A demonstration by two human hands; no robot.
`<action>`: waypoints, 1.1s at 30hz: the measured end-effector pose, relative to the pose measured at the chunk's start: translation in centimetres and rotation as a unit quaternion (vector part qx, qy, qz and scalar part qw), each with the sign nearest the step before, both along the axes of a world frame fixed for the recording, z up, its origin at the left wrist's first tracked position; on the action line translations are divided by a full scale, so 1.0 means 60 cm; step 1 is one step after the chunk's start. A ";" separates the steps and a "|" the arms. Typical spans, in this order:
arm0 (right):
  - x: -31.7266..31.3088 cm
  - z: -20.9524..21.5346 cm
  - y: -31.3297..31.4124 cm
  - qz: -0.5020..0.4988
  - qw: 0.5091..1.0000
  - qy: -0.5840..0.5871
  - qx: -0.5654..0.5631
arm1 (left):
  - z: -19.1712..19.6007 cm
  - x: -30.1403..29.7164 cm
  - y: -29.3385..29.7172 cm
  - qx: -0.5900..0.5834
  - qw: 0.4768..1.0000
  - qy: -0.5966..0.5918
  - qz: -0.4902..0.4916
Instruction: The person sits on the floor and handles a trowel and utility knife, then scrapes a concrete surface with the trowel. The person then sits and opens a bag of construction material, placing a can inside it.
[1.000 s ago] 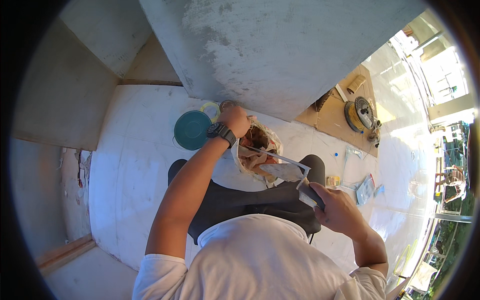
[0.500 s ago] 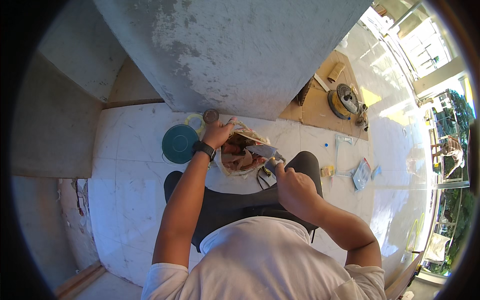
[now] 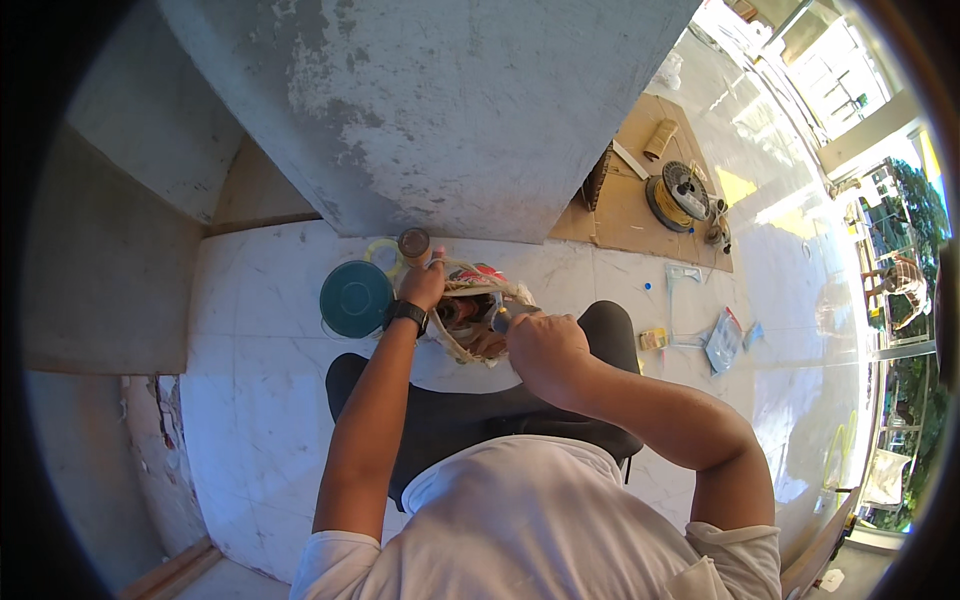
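In the head view, we look down over our white shirt and dark trousers at our two bare hands, which meet at an open bag [image 3: 516, 291] on the pale tiled floor [image 3: 270, 400], just in front of our knees. Our left hand [image 3: 424, 285], with a black watch [image 3: 407, 314] at the wrist, is closed on the left edge of the bag's mouth. Our right hand [image 3: 546, 347] reaches in from the other side and is wrapped around the dark handle of a hand tool [image 3: 501, 318]; the tool's far end points into the bag, where we cannot make out how it sits. Crumpled brownish pieces show inside the mouth, partly covered by our right hand.

Left of the bag, a round teal lid [image 3: 357, 298] lies near our left wrist, with a yellow ring [image 3: 381, 256] and a brown round container [image 3: 413, 243] just beyond it. A large scuffed panel [image 3: 430, 120] rises ahead of us. On the right, a cable spool [image 3: 684, 192] and a tan roll [image 3: 660, 139] rest on cardboard [image 3: 630, 226]; nearer us are a small yellowish box [image 3: 653, 339] and a clear packet [image 3: 722, 341].
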State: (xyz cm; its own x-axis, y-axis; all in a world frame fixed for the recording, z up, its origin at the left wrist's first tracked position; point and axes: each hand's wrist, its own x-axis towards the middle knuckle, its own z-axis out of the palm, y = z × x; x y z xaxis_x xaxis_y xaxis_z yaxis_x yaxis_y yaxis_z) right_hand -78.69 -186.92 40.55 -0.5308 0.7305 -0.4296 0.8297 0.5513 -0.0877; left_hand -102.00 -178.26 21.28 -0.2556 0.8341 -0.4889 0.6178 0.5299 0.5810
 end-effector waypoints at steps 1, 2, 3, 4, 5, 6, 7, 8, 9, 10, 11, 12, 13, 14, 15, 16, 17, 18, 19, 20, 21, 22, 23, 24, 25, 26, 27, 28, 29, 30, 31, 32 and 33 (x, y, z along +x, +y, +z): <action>0.006 0.001 0.003 0.013 1.000 -0.013 0.010 | 0.008 0.003 -0.004 0.021 1.000 0.000 0.024; 0.012 0.002 0.004 0.028 0.999 -0.026 0.023 | 0.016 0.006 -0.008 0.040 0.998 0.004 0.057; 0.020 0.003 -0.002 0.024 0.999 -0.040 0.020 | 0.024 0.008 -0.010 0.038 0.996 0.010 0.080; 0.024 0.003 -0.009 0.023 0.998 -0.055 0.021 | 0.030 0.012 -0.012 0.063 0.996 -0.002 0.068; 0.027 0.001 -0.014 0.019 0.995 -0.092 0.010 | 0.036 0.015 -0.012 0.066 0.997 -0.013 0.045; 0.026 -0.002 -0.019 0.025 0.995 -0.093 0.038 | 0.041 0.019 -0.012 0.075 0.997 -0.019 0.029; 0.021 -0.007 -0.023 0.024 0.992 -0.116 0.054 | 0.044 0.026 -0.015 0.094 0.995 -0.024 0.010; 0.015 -0.013 -0.026 0.020 0.987 -0.142 0.070 | 0.047 0.030 -0.015 0.121 0.992 -0.024 -0.004; 0.005 -0.019 -0.022 0.022 0.989 -0.131 0.067 | 0.049 0.033 -0.014 0.153 0.987 -0.029 -0.031; -0.009 -0.027 -0.016 0.025 0.990 -0.124 0.065 | 0.050 0.035 -0.013 0.179 0.982 -0.025 -0.044; -0.021 -0.034 -0.010 0.028 0.990 -0.123 0.060 | 0.050 0.033 -0.013 0.208 0.975 -0.026 -0.069; -0.034 -0.041 -0.003 0.046 0.988 -0.132 0.058 | 0.048 0.033 -0.013 0.175 0.978 -0.005 -0.116; -0.049 -0.049 0.002 0.064 0.986 -0.147 0.053 | 0.047 0.030 -0.013 0.160 0.983 -0.028 -0.089; -0.061 -0.056 0.007 0.084 0.982 -0.161 0.048 | 0.044 0.027 -0.013 0.085 0.992 -0.028 -0.085; -0.075 -0.065 0.008 0.088 0.979 -0.176 0.058 | 0.040 0.025 -0.015 0.031 0.998 -0.019 -0.060; -0.086 -0.076 0.008 0.092 0.975 -0.190 0.068 | 0.036 0.022 -0.017 0.036 0.998 -0.034 -0.042; -0.095 -0.089 0.010 0.104 0.969 -0.206 0.084 | 0.030 0.025 -0.023 0.065 0.997 -0.040 -0.003; -0.100 -0.104 0.012 0.104 0.966 -0.215 0.095 | 0.025 0.027 -0.029 0.061 0.996 -0.057 0.032; -0.104 -0.122 0.014 0.109 0.962 -0.224 0.111 | 0.022 0.025 -0.035 0.101 0.993 -0.055 0.008; -0.105 -0.141 0.016 0.118 0.956 -0.239 0.120 | 0.020 0.026 -0.042 0.108 0.992 -0.063 -0.021; -0.101 -0.161 0.020 0.121 0.959 -0.227 0.119 | 0.020 0.026 -0.044 0.100 0.993 -0.059 -0.034; -0.097 -0.181 0.024 0.131 0.960 -0.220 0.113 | 0.021 0.026 -0.048 0.091 0.993 -0.054 -0.048; -0.097 -0.199 0.028 0.141 0.957 -0.224 0.116 | 0.023 0.025 -0.049 0.066 0.996 -0.036 -0.044; -0.099 -0.214 0.030 0.139 0.952 -0.231 0.148 | 0.027 0.024 -0.051 0.039 0.998 -0.018 -0.039; -0.104 -0.225 0.028 0.137 0.941 -0.247 0.188 | 0.031 0.022 -0.051 0.048 0.998 -0.017 -0.041; -0.109 -0.233 0.029 0.142 0.932 -0.273 0.192 | 0.035 0.020 -0.052 0.053 0.998 -0.015 -0.043; -0.112 -0.237 0.034 0.121 0.942 -0.248 0.189 | 0.037 0.020 -0.054 0.058 0.997 -0.015 -0.045; -0.115 -0.237 0.040 0.106 0.954 -0.234 0.153 | 0.038 0.019 -0.057 0.046 0.998 -0.032 -0.014; -0.116 -0.235 0.049 0.093 0.963 -0.222 0.123 | 0.038 0.020 -0.060 0.035 0.998 -0.049 0.017; -0.114 -0.231 0.060 0.061 0.974 -0.208 0.072 | 0.035 0.021 -0.063 0.029 0.996 -0.065 0.052; -0.108 -0.224 0.075 0.033 0.980 -0.196 0.026 | 0.032 0.024 -0.067 0.035 0.996 -0.068 0.052; -0.102 -0.218 0.088 0.009 0.983 -0.182 -0.015 | 0.027 0.027 -0.072 0.045 0.995 -0.070 0.058; -0.088 -0.211 0.096 -0.010 0.982 -0.178 -0.056 | 0.021 0.029 -0.078 0.043 0.994 -0.080 0.057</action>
State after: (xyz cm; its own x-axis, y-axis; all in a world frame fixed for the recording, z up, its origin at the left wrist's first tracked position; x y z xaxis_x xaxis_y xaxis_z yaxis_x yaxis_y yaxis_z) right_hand -83.94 -181.15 27.89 -0.3187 0.6767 -0.6637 0.8297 0.5378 0.1500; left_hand -100.24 -182.91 22.56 -0.2753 0.8451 -0.4583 0.4536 0.5345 0.7131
